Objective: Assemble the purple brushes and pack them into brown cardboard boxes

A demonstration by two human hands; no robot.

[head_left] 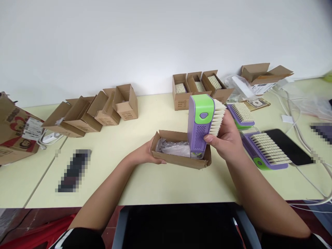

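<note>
Our right hand (223,139) is closed around a purple and green brush (200,119), fingers wrapped across its back, and holds it upright with the bristles pointing toward the right. The brush's lower end sits at the opening of a shallow carton (181,162), though the view there is poor and it may only be hovering just above the cardboard. Our left hand (146,154) is partly open and cups the carton's end from below, with plastic wrap (171,148) lying inside.

Beyond the hands lie several cartons (89,114), some packed with bristles (198,86). To the right of our right hand are two more brushes (267,150) (241,114) and a phone (287,147).

The carton could tip if the brush's weight lands off-centre over our left palm. The wrap could also snag the brush, or a slip of our right hand could drop it
</note>
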